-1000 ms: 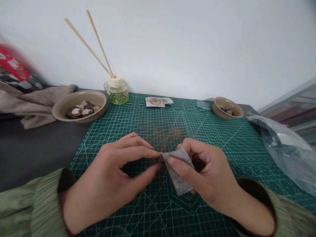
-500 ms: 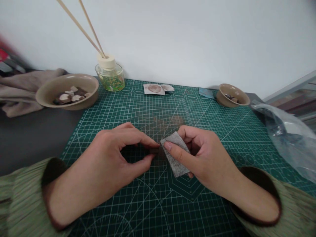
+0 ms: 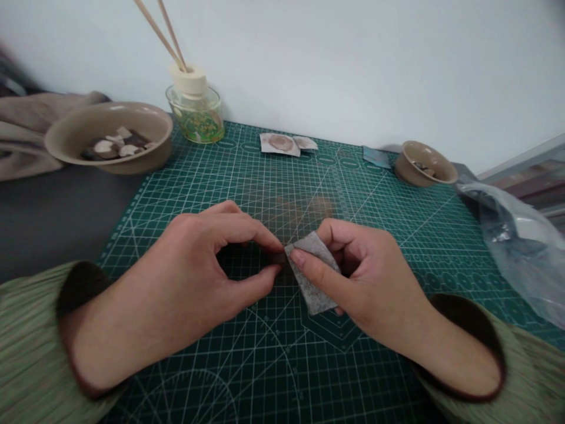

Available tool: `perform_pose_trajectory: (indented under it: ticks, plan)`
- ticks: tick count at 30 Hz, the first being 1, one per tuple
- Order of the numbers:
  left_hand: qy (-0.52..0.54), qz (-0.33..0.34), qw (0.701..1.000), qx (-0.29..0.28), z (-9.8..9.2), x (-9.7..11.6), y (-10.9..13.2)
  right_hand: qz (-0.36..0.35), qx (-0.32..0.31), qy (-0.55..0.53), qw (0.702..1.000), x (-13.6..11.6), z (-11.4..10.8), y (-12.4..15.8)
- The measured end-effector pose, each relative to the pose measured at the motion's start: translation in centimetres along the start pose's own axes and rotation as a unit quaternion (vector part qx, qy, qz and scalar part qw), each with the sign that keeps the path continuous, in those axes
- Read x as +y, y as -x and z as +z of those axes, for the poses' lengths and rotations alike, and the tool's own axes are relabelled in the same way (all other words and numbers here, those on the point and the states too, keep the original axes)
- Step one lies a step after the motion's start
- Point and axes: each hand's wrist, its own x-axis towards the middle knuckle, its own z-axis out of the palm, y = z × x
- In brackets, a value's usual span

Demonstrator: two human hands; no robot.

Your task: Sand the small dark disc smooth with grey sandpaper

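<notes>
Off the left edge of the mat (image 3: 220,171), a cloth (image 3: 35,126) lies behind a large bowl (image 3: 145,159) of dark and pale pieces (image 3: 106,148); a bottle (image 3: 196,118) stands at the mat's far left corner. Over the mat's middle, the left hand (image 3: 198,265) pinches a small dark piece (image 3: 278,258) between thumb and fingertips. Paper (image 3: 279,143) lies at the mat's far edge. Brown dust (image 3: 320,205) on the mat suggests some rubbing is done; how much is left cannot be told. The right hand (image 3: 366,265) clamps a grey pad (image 3: 313,282) over the mat, beside the piece; contact is unclear. At the mat's far right are a small bowl (image 3: 408,169), also holding pieces, and a plastic bag (image 3: 516,247).
</notes>
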Motion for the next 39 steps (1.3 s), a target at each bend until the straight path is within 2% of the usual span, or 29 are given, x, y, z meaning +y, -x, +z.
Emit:
perform_pose_trajectory:
  ticks: [4,9,14,24,30,36,39]
  plan:
    - [-0.005,0.013,1.0,-0.009,-0.15,0.01,-0.1,0.001,0.001,0.002,1.0,-0.1,-0.02,0.1]
    - [-0.015,-0.019,1.0,-0.006,-0.6,-0.03,-0.12,0.014,-0.003,0.032,0.999,-0.11,-0.02,0.06]
    - [-0.011,-0.023,1.0,-0.004,-0.31,-0.2,-0.19,0.017,-0.01,0.036,0.999,0.14,0.17,-0.17]
    - [-0.015,-0.029,0.999,0.004,0.01,-0.77,0.08,-0.015,0.001,0.056,0.998,0.48,0.46,-0.22]
    - [-0.01,-0.037,0.999,0.005,-0.63,-0.53,0.12,-0.021,0.004,0.051,0.998,0.44,0.58,-0.22]
    - [-0.024,-0.091,0.995,-0.012,-0.36,-0.12,-0.21,-0.059,0.015,0.064,0.996,0.71,0.58,-0.47]
    - [-0.021,-0.096,0.995,-0.01,-0.14,-0.19,-0.22,-0.067,0.01,0.068,0.995,0.72,0.55,-0.47]
